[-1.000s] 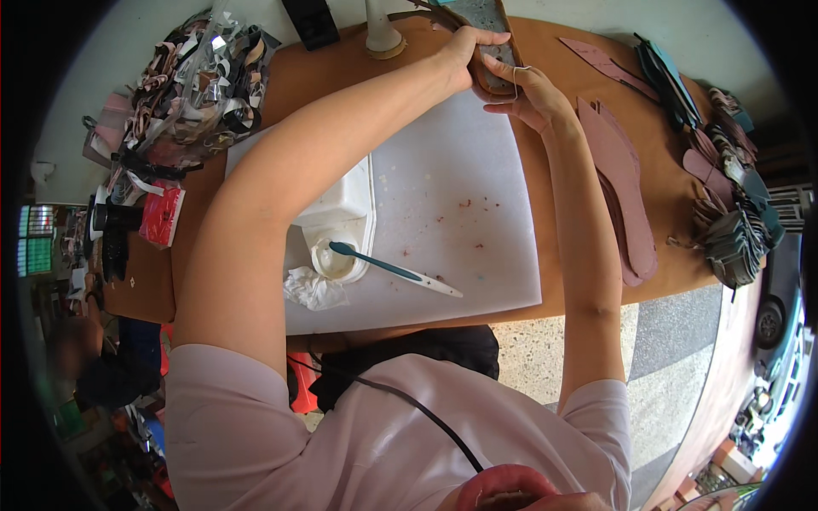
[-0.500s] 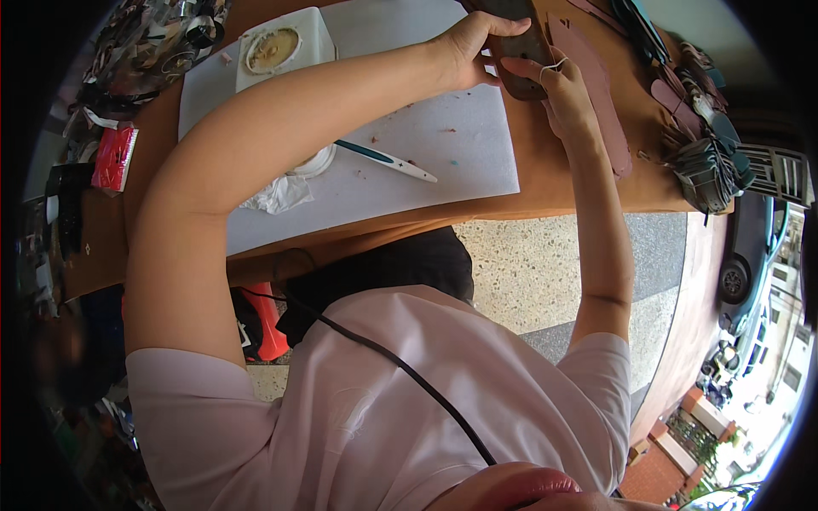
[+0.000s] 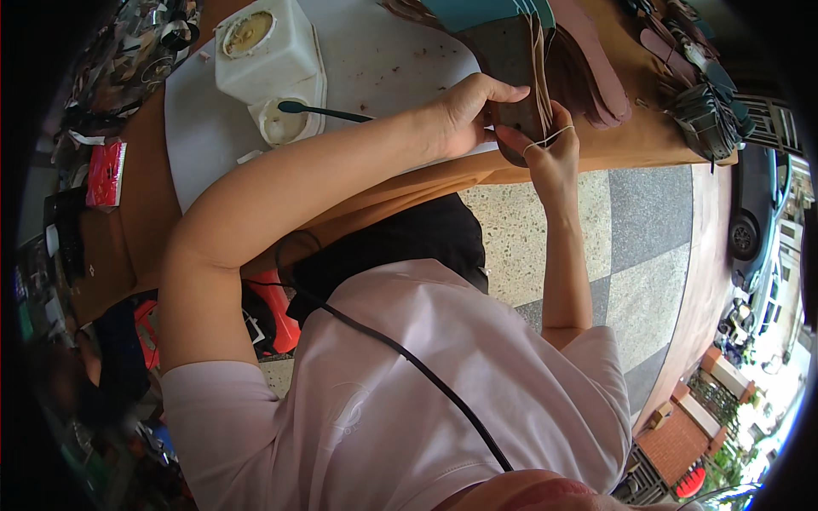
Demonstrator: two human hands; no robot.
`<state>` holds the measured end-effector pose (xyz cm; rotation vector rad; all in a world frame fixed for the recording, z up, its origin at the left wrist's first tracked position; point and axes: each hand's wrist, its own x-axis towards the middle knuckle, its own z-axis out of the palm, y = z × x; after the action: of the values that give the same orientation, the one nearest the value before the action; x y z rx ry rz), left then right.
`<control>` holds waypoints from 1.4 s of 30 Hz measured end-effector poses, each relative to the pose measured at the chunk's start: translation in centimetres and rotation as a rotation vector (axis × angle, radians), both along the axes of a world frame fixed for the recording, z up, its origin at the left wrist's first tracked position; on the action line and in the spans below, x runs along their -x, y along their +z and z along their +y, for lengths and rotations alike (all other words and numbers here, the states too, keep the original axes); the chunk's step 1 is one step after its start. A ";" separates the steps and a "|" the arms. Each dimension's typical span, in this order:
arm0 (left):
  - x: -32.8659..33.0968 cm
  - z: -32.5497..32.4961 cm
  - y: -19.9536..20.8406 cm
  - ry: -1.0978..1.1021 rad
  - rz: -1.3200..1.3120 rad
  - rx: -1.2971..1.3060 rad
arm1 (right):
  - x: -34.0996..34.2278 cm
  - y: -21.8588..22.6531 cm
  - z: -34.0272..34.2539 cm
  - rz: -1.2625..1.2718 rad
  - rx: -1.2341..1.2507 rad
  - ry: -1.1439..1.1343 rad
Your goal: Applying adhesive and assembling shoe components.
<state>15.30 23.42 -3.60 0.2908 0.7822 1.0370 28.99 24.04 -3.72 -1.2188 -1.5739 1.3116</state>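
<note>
A stack of thin dark shoe insoles [image 3: 511, 60], brown below with teal at its far end, is held near the front edge of the table. My left hand [image 3: 464, 109] grips its left side, thumb laid on the top face. At the near end, my right hand [image 3: 552, 157] is closed on it with the fingers bent round the edge. A thin pale elastic band [image 3: 558, 134] stretches from the right fingers; pale strands run along the stack's right side. The fingers under the stack are hidden. Right of the stack lies a pile of pinkish-brown insoles [image 3: 588, 81].
On a white sheet [image 3: 383, 43] stands a white glue container [image 3: 273, 60], with a teal brush [image 3: 324, 111] across its small cup. Bundled insoles [image 3: 703, 119] lie at the table's right end. A red packet [image 3: 106, 173] and a heap of clear-wrapped items [image 3: 128, 68] are at left.
Both hands have drawn the insole stack nearer to me, and more of its far end shows. The brush now rests at the glue cup rather than lying on the sheet, as my left arm has shifted.
</note>
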 end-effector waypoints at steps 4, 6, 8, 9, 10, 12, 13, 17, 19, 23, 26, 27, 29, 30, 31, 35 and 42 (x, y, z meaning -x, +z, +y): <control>1.1 -1.2 0.1 -0.284 0.266 -0.038 | -0.4 -2.5 -0.1 -0.039 0.040 -0.063; 1.2 -2.3 1.1 -0.099 0.902 -0.213 | 0.2 -2.3 -0.6 -0.302 -0.156 -0.085; 1.4 -2.6 0.5 0.006 1.231 -0.491 | 1.2 -1.0 -1.5 -0.339 -0.192 -0.101; 1.5 -2.7 0.3 0.039 1.400 -0.694 | 1.5 -1.3 -1.6 -0.376 -0.263 -0.110; 1.4 -2.6 1.0 0.078 1.555 -0.906 | 1.6 -1.6 -1.5 -0.416 -0.336 -0.119; 1.2 -2.3 1.2 0.018 1.543 -0.873 | 1.5 -2.1 -1.7 -0.375 -0.273 -0.122; 1.0 -2.1 1.2 0.105 1.625 -1.029 | 1.5 -2.3 -1.8 -0.396 -0.314 -0.127; -0.1 -2.5 1.8 -0.001 1.579 -1.206 | 2.0 -2.9 -2.3 -0.406 -0.415 -0.111; -0.4 -2.7 1.7 -0.090 1.586 -1.190 | 1.9 -2.7 -2.3 -0.420 -0.390 -0.091; -0.6 -2.6 1.5 -0.181 1.596 -1.054 | 2.1 -2.5 -2.7 -0.439 -0.349 -0.094; -0.6 -2.5 1.2 -0.197 1.580 -1.047 | 2.2 -2.9 -2.7 -0.411 -0.404 -0.103; -0.7 -2.5 1.1 -0.186 1.580 -1.035 | 2.1 -3.0 -2.7 -0.436 -0.393 -0.082; -0.1 -2.2 2.4 -0.238 1.073 -0.679 | 1.8 -2.9 -2.5 -0.457 -0.381 -0.061; 0.4 -2.1 2.9 -0.267 0.562 -0.325 | 1.6 -2.7 -2.4 -0.433 -0.370 -0.072; 1.0 -2.3 2.9 -0.235 0.414 -0.246 | 1.5 -2.5 -2.4 -0.410 -0.358 -0.084; 3.2 -3.1 1.7 -0.267 0.574 -0.269 | 1.4 -2.5 -2.1 -0.387 -0.286 -0.080; 1.0 -4.0 -2.0 -0.078 0.895 -0.320 | 0.8 -2.1 -1.2 -0.323 -0.210 -0.108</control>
<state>14.32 19.46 -5.57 1.0985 1.3836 0.9403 28.22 22.83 -5.83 -1.4096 -1.7903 0.8877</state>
